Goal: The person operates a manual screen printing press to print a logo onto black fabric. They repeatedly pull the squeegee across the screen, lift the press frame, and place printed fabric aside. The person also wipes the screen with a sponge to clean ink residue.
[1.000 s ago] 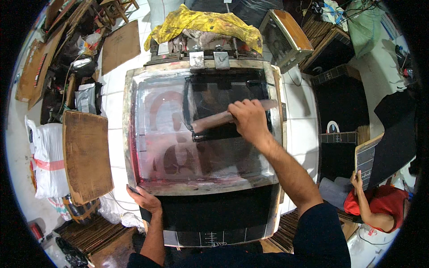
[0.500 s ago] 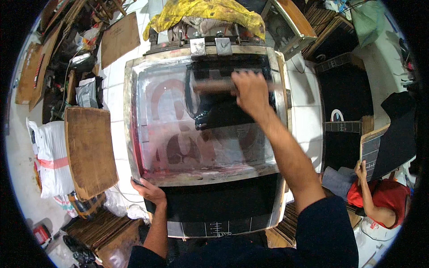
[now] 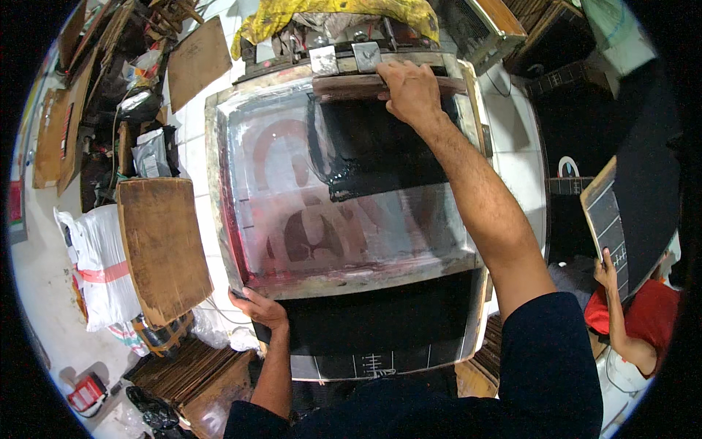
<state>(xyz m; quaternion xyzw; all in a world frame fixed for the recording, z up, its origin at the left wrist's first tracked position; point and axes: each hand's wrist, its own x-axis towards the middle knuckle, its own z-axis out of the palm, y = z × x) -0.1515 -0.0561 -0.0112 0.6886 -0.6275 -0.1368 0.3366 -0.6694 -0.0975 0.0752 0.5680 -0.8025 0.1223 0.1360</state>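
Observation:
A silk-screen frame (image 3: 387, 282) with a pale, see-through mesh (image 3: 274, 219) lies before me, over a board with black fabric (image 3: 380, 322). My right hand (image 3: 411, 91) grips the brown wooden handle of a squeegee (image 3: 347, 86), which rests along the frame's far side. Black ink (image 3: 387, 139) covers the far right of the mesh, with a thick, glossy ridge at its left and near edges. My left hand (image 3: 262, 307) is closed around the frame's near left corner; its fingertips are partly hidden. Dark reddish shapes show in the mesh.
Two metal clamps (image 3: 367, 56) hold the frame's far edge, below a stained yellow cloth (image 3: 336, 11). On the left lean a brown board (image 3: 164, 249) and a white sack (image 3: 101, 256). At right, a person in red (image 3: 651, 311) holds a fabric-covered board (image 3: 605, 223).
My right hand has pushed the squeegee away from me, from the inked area to the frame's far side. My left hand keeps its corner. At right, the other person's board now stands more steeply.

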